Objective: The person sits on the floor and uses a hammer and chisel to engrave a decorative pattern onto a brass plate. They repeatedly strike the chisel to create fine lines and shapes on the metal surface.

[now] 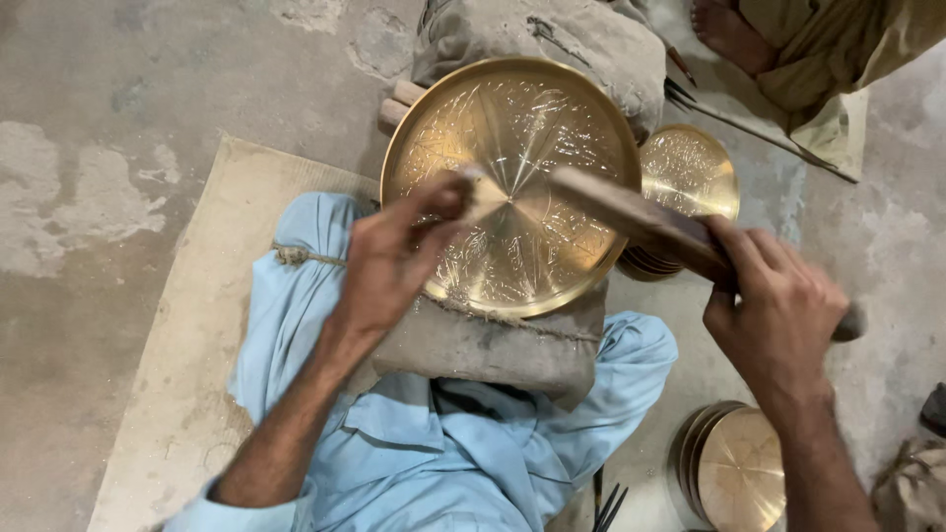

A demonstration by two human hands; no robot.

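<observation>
While I am sitting on the floor with the large brass tray (pixel 512 187) tilted against a sandbag (pixel 493 345) in my lap, my left hand (pixel 394 256) is pinching a small punch (pixel 483 187) with thumb and fingertips closed tight round it, its tip touching the tray's engraved face just left of the tray's centre. My right hand (pixel 778 305) is gripping the handle end of a wooden mallet (pixel 650 222), fingers wrapped fully round it, and the mallet's head is hanging over the right half of the tray, just beside the punch but not touching it. Behind the tray, a second grey sack (pixel 552 39) is propping its upper rim, with two wooden pegs (pixel 399 103) poking out at the tray's upper left. To the right of the tray, partly tucked behind its rim, a stack of smaller engraved brass plates (pixel 690 172) is lying on the concrete. Further below the tray's right side, near my knee, another stack of plain brass plates (pixel 739 468) is sitting. Beyond the tray's upper right, thin metal tools (pixel 759 133) are lying beside another person's bare foot (pixel 729 34).
</observation>
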